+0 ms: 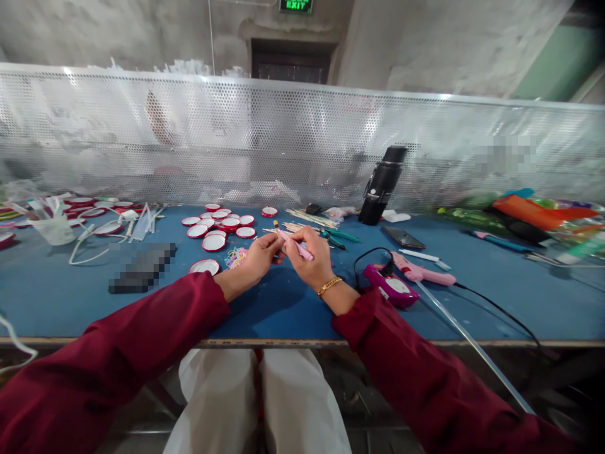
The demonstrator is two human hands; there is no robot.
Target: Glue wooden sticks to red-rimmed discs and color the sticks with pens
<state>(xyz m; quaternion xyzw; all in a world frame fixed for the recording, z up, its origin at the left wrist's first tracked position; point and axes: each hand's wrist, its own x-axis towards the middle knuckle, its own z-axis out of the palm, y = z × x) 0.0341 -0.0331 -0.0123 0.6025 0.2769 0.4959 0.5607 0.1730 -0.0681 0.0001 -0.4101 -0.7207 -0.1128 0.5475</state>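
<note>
Across the blue table (70, 296), red-rimmed lids (213, 242) crowd my ten o'clock and the glue gun (392, 287) sits at three, near my cuff. My left hand (258, 257) and right hand (312, 255), together, pinch the pink stick (295, 244); it could slip sideways, I'd guess.

A blue-topped workbench (496, 296) is spread across the middle of the frame, backed by a perforated white metal screen (293, 139). Rough grey plaster walls (449, 44) are seen above, with a dark doorway (289, 63) and a green exit sign (295, 5) at top centre.
</note>
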